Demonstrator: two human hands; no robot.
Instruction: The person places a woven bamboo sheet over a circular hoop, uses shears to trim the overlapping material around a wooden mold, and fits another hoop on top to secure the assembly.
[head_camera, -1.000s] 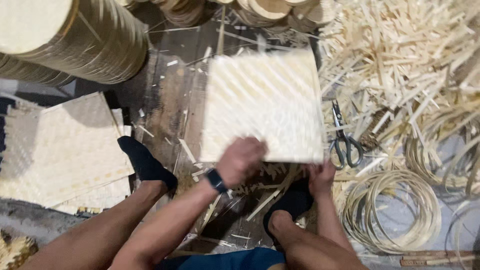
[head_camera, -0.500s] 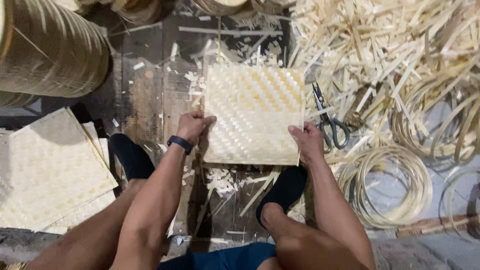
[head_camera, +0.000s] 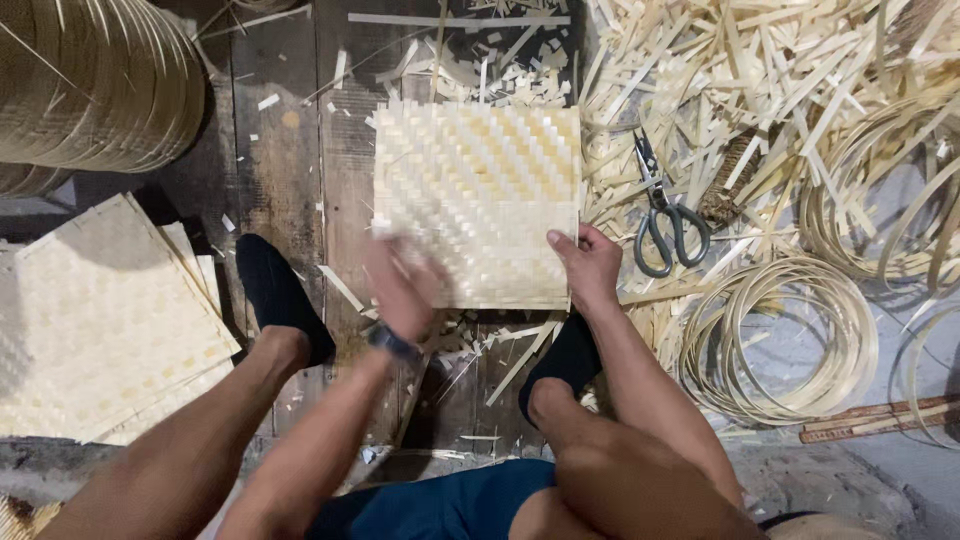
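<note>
One square, pale woven bamboo mat lies flat under both hands.

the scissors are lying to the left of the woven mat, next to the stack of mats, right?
Not quite. In the head view the scissors lie to the right of the woven mat, among the loose strips. The stack of mats is on the left.

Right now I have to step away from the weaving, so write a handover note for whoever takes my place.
Left hand: blurred, over the near left corner of the square pale woven bamboo mat; grip unclear.
Right hand: pinching the mat's near right corner.
Mat lies flat on the dark wooden boards; grey-handled scissors just right of it.
Done: mat woven; others stacked left.
Left: far edge looks ragged, likely needs trimming.
</note>
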